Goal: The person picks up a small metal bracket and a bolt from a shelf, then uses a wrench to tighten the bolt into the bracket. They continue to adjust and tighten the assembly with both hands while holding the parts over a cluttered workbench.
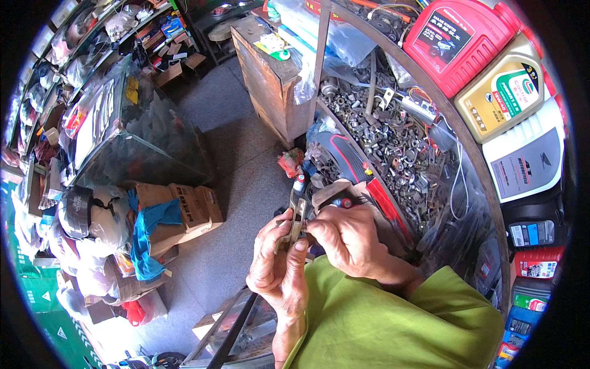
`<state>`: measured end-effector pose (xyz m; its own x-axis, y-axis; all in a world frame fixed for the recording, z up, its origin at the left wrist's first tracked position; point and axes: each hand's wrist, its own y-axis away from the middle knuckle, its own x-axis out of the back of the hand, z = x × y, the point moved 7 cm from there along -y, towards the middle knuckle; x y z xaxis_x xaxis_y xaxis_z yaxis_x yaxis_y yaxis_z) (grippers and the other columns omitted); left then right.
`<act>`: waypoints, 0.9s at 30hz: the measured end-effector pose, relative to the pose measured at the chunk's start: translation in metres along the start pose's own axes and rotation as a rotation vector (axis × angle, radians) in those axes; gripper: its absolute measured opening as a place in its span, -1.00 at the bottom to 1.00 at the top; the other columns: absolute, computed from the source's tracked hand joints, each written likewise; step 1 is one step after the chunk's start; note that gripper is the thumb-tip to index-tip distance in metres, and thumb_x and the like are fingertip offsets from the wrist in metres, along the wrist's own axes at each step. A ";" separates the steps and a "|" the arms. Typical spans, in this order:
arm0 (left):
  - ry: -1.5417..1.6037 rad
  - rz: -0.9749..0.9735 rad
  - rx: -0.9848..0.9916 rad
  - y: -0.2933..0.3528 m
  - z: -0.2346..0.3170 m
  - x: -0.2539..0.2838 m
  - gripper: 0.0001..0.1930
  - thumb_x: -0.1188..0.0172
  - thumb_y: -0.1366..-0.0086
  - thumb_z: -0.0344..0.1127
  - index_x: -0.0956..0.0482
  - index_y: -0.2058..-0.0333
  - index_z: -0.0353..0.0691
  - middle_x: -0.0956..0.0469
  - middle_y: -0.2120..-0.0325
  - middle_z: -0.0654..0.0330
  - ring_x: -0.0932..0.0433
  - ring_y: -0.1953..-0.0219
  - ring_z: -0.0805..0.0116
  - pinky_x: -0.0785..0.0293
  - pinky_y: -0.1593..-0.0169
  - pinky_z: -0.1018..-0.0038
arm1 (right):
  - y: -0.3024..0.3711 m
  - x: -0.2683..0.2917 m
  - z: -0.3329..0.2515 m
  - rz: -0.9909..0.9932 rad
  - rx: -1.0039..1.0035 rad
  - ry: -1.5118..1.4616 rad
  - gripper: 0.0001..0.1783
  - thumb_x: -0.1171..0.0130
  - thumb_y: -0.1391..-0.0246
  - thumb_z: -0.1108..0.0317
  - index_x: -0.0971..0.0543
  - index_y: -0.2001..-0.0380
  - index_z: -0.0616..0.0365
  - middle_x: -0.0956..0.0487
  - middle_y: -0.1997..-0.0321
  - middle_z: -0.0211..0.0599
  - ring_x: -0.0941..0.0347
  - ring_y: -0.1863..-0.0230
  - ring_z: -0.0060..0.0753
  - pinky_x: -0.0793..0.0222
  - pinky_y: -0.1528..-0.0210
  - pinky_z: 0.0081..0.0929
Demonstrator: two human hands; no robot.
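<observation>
My left hand [279,264] is closed around a small brass-coloured metal part [298,220] with a long slot and a narrow upper end. Thumb and fingers press it from both sides, and it stands roughly upright. My right hand [350,240] comes in from the right with its fingertips pinched together against the side of that part. Whatever lies between those fingertips is too small and too covered to name. Just beyond the part is a small bottle with a red-and-blue cap [298,183]; another red-and-blue end [343,202] shows above my right knuckles.
A long tray of loose metal hardware [399,166] lies at the right, behind a metal rail [458,114]. Several oil jugs [501,98] line the far right. A wooden cabinet [270,80] stands ahead. Left are a glass case [153,154], a cardboard box [190,209] and a blue cloth [147,237].
</observation>
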<state>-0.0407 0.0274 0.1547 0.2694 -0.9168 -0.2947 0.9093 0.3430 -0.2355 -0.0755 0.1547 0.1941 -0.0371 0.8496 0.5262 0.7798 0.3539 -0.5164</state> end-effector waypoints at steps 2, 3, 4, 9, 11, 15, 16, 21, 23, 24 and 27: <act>-0.026 0.002 -0.027 0.000 0.000 0.002 -0.65 -0.23 -0.15 -0.60 -0.50 0.05 -0.38 -0.51 0.03 -0.07 -0.50 0.02 0.26 -0.39 -0.11 0.34 | -0.006 0.010 -0.007 0.030 -0.144 -0.097 -0.84 -0.22 -0.06 0.40 -0.50 0.27 0.14 -0.48 0.49 -0.32 -0.42 0.66 -0.35 -0.31 0.65 -0.43; -0.040 -0.001 -0.025 0.001 0.001 0.004 -0.65 -0.23 -0.15 -0.59 -0.50 0.05 -0.38 -0.50 0.03 -0.08 -0.49 0.01 0.24 -0.40 -0.10 0.34 | -0.007 0.012 -0.007 0.046 -0.218 -0.142 -0.83 -0.23 -0.04 0.41 -0.50 0.28 0.14 -0.48 0.48 -0.31 -0.42 0.66 -0.35 -0.33 0.64 -0.42; -0.054 -0.003 -0.023 0.002 0.001 0.005 -0.65 -0.23 -0.16 -0.59 -0.49 0.05 -0.38 -0.50 0.03 -0.09 -0.49 0.00 0.23 -0.41 -0.10 0.33 | -0.009 0.015 -0.011 0.061 -0.135 -0.143 -0.81 -0.28 0.01 0.42 -0.51 0.31 0.14 -0.49 0.48 -0.30 -0.43 0.64 -0.35 -0.31 0.64 -0.45; -0.073 -0.019 -0.110 0.000 0.012 -0.003 -0.67 -0.29 -0.07 -0.60 -0.55 0.13 -0.38 -0.56 0.13 -0.11 -0.51 0.02 0.08 -0.39 -0.08 0.23 | 0.001 0.007 -0.005 0.038 -0.070 -0.088 -0.93 -0.17 -0.10 0.38 -0.56 0.37 0.13 -0.50 0.49 -0.40 -0.46 0.60 -0.35 -0.27 0.61 -0.39; -0.081 -0.037 -0.122 0.000 0.015 -0.006 -0.67 -0.29 -0.07 -0.60 -0.55 0.13 -0.39 -0.56 0.14 -0.11 -0.51 0.03 0.08 -0.39 -0.07 0.22 | 0.004 0.007 -0.007 0.072 -0.011 -0.071 -0.91 -0.20 -0.08 0.38 -0.55 0.36 0.15 -0.52 0.48 -0.36 -0.46 0.61 -0.37 -0.29 0.61 -0.43; -0.006 0.011 -0.088 0.003 0.014 -0.001 -0.64 -0.29 -0.09 -0.58 -0.56 0.09 -0.32 -0.48 0.07 -0.08 -0.48 0.00 0.11 -0.40 -0.11 0.23 | -0.007 0.016 -0.014 0.048 -0.159 -0.160 -0.85 -0.26 -0.04 0.36 -0.53 0.35 0.18 -0.56 0.43 -0.26 -0.48 0.62 -0.41 -0.35 0.60 -0.50; -0.071 0.023 -0.118 0.002 0.014 0.001 -0.63 -0.29 -0.10 -0.58 -0.56 0.07 -0.28 -0.45 0.09 -0.03 -0.47 -0.01 0.12 -0.40 -0.12 0.22 | -0.007 0.016 -0.016 0.066 -0.112 -0.123 -0.84 -0.26 -0.05 0.36 -0.53 0.35 0.18 -0.54 0.45 -0.29 -0.46 0.64 -0.40 -0.33 0.61 -0.49; -0.022 -0.014 -0.112 0.002 0.010 -0.001 -0.66 -0.29 -0.10 -0.58 -0.56 0.09 -0.31 -0.45 0.15 0.02 -0.49 0.03 0.14 -0.44 -0.08 0.23 | -0.001 0.004 -0.015 0.015 0.097 0.086 -0.88 -0.22 -0.08 0.35 -0.51 0.40 0.12 -0.40 0.60 -0.42 -0.36 0.70 -0.37 -0.21 0.68 -0.40; -0.066 -0.026 -0.153 0.002 0.009 -0.003 -0.69 -0.28 -0.14 -0.51 -0.52 0.10 -0.36 -0.45 0.13 0.05 -0.51 0.09 0.23 -0.50 -0.01 0.33 | 0.000 0.005 -0.012 0.035 0.045 0.029 -0.90 -0.20 -0.10 0.34 -0.51 0.41 0.09 -0.40 0.60 -0.42 -0.37 0.70 -0.39 -0.20 0.68 -0.43; -0.076 -0.024 -0.155 0.002 0.009 -0.003 -0.65 -0.29 -0.13 -0.50 -0.51 0.08 -0.35 -0.45 0.13 0.06 -0.53 0.11 0.25 -0.51 0.01 0.33 | 0.001 0.005 -0.010 0.018 0.033 0.001 -0.88 -0.21 -0.10 0.32 -0.51 0.41 0.09 -0.41 0.59 -0.43 -0.37 0.70 -0.40 -0.20 0.68 -0.44; 0.028 0.030 -0.043 0.004 -0.001 0.002 -0.62 -0.29 -0.13 -0.50 -0.48 0.04 -0.35 -0.50 0.14 0.04 -0.55 0.14 0.26 -0.52 0.04 0.34 | -0.004 0.012 -0.012 0.015 -0.060 -0.070 -0.75 -0.32 -0.03 0.22 -0.51 0.37 0.12 -0.46 0.56 -0.43 -0.40 0.69 -0.47 -0.24 0.66 -0.49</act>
<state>-0.0371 0.0266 0.1523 0.2868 -0.9001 -0.3280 0.8863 0.3792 -0.2659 -0.0717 0.1590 0.2105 -0.0672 0.8805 0.4693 0.8167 0.3187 -0.4811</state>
